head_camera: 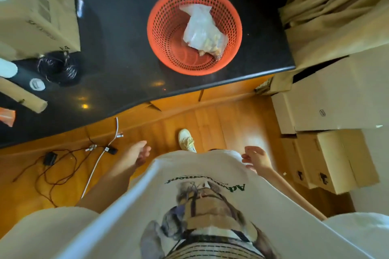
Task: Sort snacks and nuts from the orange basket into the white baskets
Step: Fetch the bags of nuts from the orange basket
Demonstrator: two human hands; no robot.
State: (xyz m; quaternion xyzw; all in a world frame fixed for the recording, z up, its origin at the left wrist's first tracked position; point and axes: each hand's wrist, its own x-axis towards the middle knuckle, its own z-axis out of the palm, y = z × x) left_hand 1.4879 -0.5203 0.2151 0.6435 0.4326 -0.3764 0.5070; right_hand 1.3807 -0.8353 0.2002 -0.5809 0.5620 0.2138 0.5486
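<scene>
- The orange basket [194, 31] stands on the black countertop [117, 48], near its front edge.
- Inside it lies one clear plastic bag [203, 31] with pale nuts or snack pieces gathered at its lower end; the rest of the basket floor is bare.
- Closed cardboard boxes [328, 153] are stacked on the floor to the right; their contents are hidden.
- The left hand [141, 152] hangs low beside the white T-shirt [210, 195], fingers loosely spread, holding nothing.
- The right hand [255, 159] hovers at the shirt's other side, fingers apart and empty, well apart from the basket.
</scene>
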